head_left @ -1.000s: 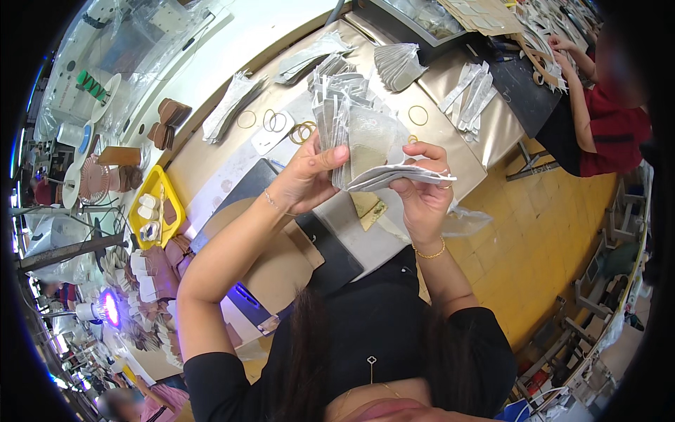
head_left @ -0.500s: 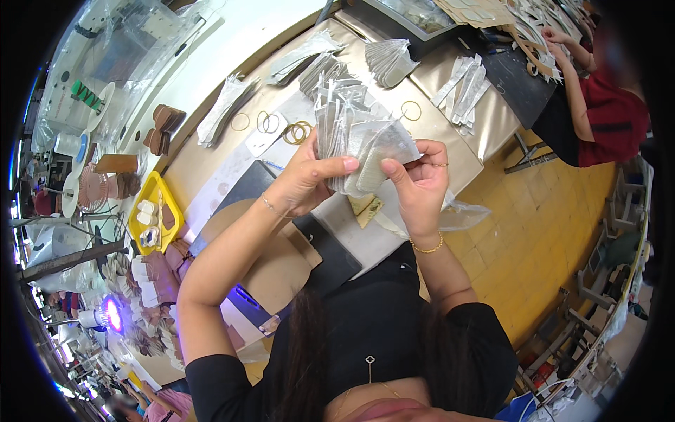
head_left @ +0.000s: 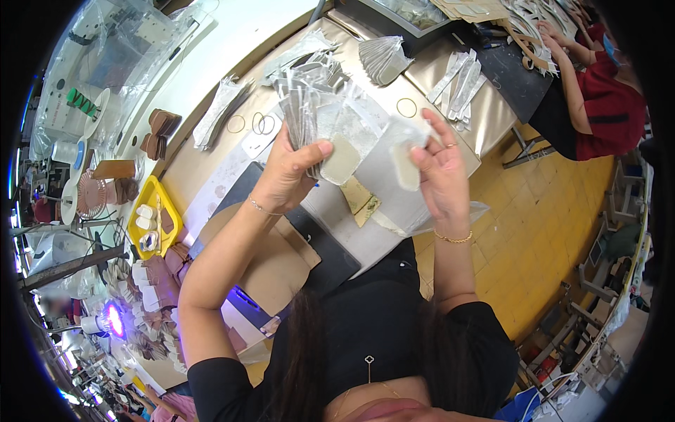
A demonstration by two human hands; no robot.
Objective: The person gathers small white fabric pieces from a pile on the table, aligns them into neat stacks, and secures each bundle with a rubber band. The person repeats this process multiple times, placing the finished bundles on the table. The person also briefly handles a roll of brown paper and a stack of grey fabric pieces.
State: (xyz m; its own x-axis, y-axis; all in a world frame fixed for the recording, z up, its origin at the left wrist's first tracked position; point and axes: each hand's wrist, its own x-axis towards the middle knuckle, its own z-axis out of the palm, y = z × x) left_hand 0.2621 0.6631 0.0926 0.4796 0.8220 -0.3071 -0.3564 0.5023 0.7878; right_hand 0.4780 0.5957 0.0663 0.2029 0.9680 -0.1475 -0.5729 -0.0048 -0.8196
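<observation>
My left hand (head_left: 287, 172) grips a thick sheaf of thin silvery-grey cut pieces (head_left: 346, 126), fanned upward, with the thumb pressed on the front one. Each piece widens to a pale, rounded end. To its right, my right hand (head_left: 444, 176) pinches a single grey cut piece (head_left: 403, 151) between thumb and fingers, apart from the sheaf and blurred by motion. Below the hands, a small yellowish patterned scrap (head_left: 361, 202) lies on the grey work surface (head_left: 383, 243).
More grey pieces lie fanned (head_left: 383, 60) at the back, with pale strips (head_left: 457, 88) to the right. Thin rings (head_left: 263, 124) rest behind my left hand. A yellow tray (head_left: 176, 228) sits at left, near brown board (head_left: 271, 264). A co-worker in red (head_left: 612, 116) works at far right.
My right hand has drawn one grey piece off the sheaf and moved right with it. My left hand has shifted slightly left with the sheaf, which is spread wider.
</observation>
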